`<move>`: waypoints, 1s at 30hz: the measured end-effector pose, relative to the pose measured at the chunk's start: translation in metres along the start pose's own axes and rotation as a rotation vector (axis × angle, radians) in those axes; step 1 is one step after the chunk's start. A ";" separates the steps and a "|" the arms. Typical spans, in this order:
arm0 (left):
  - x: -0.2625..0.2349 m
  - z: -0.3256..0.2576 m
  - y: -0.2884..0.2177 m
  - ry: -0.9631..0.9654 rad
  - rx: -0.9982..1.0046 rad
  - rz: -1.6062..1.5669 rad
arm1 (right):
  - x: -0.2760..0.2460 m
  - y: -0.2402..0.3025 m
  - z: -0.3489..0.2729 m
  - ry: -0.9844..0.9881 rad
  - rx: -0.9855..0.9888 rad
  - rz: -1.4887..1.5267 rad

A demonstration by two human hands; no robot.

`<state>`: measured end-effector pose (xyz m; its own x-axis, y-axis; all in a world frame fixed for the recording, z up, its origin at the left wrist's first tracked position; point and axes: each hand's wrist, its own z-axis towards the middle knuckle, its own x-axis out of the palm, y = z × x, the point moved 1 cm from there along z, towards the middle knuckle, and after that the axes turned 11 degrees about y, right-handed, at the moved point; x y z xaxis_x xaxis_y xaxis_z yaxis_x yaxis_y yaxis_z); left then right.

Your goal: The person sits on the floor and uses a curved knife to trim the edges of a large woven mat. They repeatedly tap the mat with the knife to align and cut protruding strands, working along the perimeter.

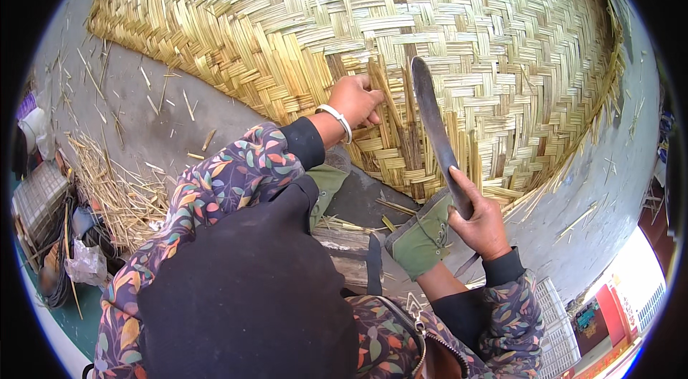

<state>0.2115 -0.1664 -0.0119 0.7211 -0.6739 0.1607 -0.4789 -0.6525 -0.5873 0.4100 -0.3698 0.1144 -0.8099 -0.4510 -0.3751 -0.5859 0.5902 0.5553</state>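
A large woven mat [459,42] of pale split strips fills the far part of the head view. Along its near edge, loose brownish strip ends [388,96] stick up from the weave. My left hand [353,103], with a white bracelet at the wrist, is closed with its fingertips against one of these strips. Gripped in my right hand [484,225] is a long, flat, dark metal blade [430,110] with a rounded tip. It points away from me, its tip just right of the upright strips. The right fingers wrap round its near end.
Green lace-up shoes [419,239] are at the mat's near edge, by a low wooden piece [344,239]. A heap of loose straw-like strips [118,182] lies left on the grey floor [165,128]. Beyond it are a plastic bag [87,264] and a crate [43,193].
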 end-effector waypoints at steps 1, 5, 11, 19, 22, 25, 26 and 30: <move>0.002 0.000 0.000 0.000 0.016 0.003 | 0.001 -0.001 0.000 -0.002 -0.008 -0.007; 0.009 -0.002 0.006 0.081 0.117 -0.190 | 0.003 0.001 0.001 0.015 -0.035 -0.012; 0.003 -0.005 0.022 0.193 -0.019 -0.280 | 0.001 0.019 0.001 0.202 -0.023 0.004; -0.002 -0.018 0.043 -0.073 -0.023 -0.284 | 0.007 0.024 0.016 0.475 -0.086 0.229; -0.001 -0.019 0.041 -0.059 0.019 -0.405 | 0.012 0.020 0.027 0.413 -0.051 0.520; -0.002 -0.021 0.037 -0.053 0.018 -0.327 | 0.003 0.020 0.040 0.384 0.090 0.213; -0.001 -0.023 0.036 -0.060 0.015 -0.294 | -0.003 0.022 0.040 0.348 0.057 0.082; 0.002 -0.031 0.035 -0.065 0.079 -0.244 | -0.017 0.039 0.041 0.302 0.068 -0.399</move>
<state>0.1804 -0.2014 -0.0078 0.8423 -0.4748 0.2551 -0.2484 -0.7620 -0.5980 0.3998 -0.3114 0.1122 -0.4840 -0.8178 -0.3113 -0.8567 0.3704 0.3588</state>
